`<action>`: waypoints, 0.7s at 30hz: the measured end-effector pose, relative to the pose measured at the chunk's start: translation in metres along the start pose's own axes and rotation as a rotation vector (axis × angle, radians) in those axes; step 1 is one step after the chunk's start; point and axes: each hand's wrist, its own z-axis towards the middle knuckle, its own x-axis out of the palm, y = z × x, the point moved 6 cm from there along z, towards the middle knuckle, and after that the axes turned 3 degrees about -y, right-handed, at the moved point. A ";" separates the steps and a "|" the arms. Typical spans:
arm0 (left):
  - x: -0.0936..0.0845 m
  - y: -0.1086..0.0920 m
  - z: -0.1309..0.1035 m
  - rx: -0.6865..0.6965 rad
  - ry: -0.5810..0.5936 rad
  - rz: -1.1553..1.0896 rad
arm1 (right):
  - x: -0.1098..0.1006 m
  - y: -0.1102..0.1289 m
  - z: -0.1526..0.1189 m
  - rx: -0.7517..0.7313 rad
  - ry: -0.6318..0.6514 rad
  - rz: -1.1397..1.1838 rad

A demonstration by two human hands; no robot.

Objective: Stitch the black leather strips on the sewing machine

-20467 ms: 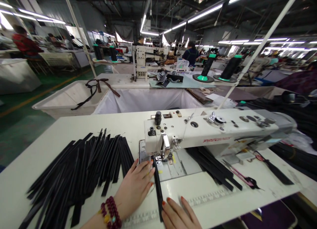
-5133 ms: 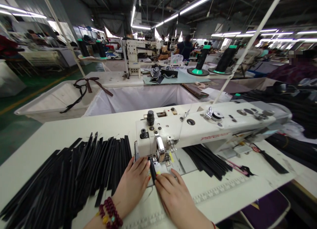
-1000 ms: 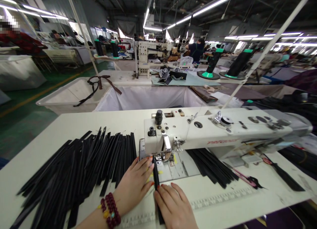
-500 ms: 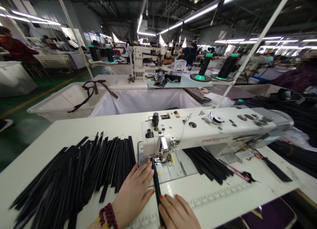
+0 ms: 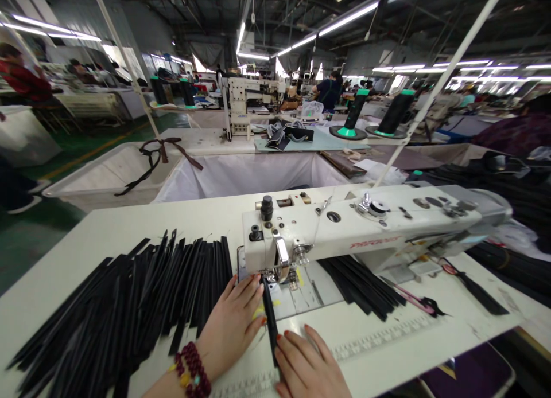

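Strips (image 5: 142,306) are crowding lower-left, sewing machine (image 5: 344,231) looming centre-right; left hand (image 5: 235,315), right hand (image 5: 307,361), straight-fingered, touching a slim black band (image 5: 270,316).

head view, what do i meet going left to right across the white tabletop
Large black strip pile, left hand, single black strip, right hand, smaller black strip bunch, pink-handled tool

The long white sewing machine (image 5: 331,231) has a smooth, lightly glossy painted shell, with a curved chrome guard (image 5: 282,257) polished mirror-bright at its needle end. Under that end lies a flat grey metal plate (image 5: 301,305), dully shiny. Left of the machine, the heaped narrow black strips (image 5: 129,306) look smooth with a faint sheen, leather or cloth unclear. Behind it, creased, matt white cloth lining (image 5: 241,174) hangs.
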 end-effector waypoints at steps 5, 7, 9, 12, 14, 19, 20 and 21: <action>0.001 0.003 0.004 -0.012 0.039 0.023 | 0.009 -0.003 0.003 -0.030 0.072 -0.014; 0.001 0.004 0.005 -0.009 0.035 0.018 | 0.012 -0.005 0.005 -0.036 0.085 -0.018; 0.002 0.004 0.004 -0.007 0.013 0.011 | 0.016 -0.007 0.005 -0.030 0.096 -0.020; 0.003 0.005 0.003 0.003 -0.004 0.034 | 0.022 -0.010 0.004 -0.032 0.107 -0.041; 0.003 0.004 0.004 0.017 0.005 0.055 | 0.026 -0.012 0.005 -0.033 0.123 -0.057; 0.000 0.002 0.005 0.032 0.002 0.064 | 0.032 -0.019 0.013 -0.013 0.182 -0.027; 0.000 0.002 0.005 0.032 -0.002 0.064 | 0.034 -0.020 0.015 -0.014 0.200 -0.020; 0.000 0.003 0.005 0.033 -0.006 0.065 | 0.035 -0.021 0.017 -0.015 0.221 -0.019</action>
